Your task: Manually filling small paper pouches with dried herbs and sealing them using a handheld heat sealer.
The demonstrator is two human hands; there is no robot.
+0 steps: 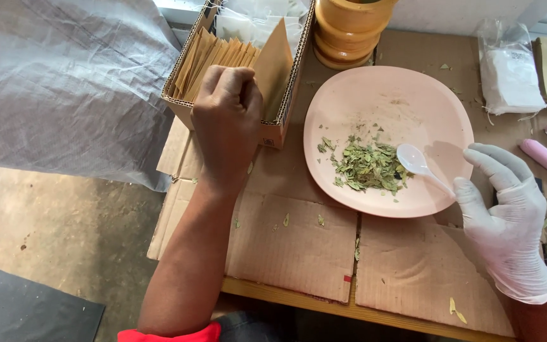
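1. Right hand (508,228), white glove: fingers (485,161) spread open, thumb side touching the handle of a white spoon (418,161); can't tell if it's actually gripped.
2. Spoon bowl lies just left of those fingers, on the pink plate (413,95), at the edge of a pile of dried leaves (368,168).
3. Left hand (228,120), bare: fingers curled closed, pinching a brown paper packet (275,66).
4. Packet stands in the cardboard box (273,130), right of the fingers; more packets stacked left.
5. Cardboard sheets (292,247) cover the bench.
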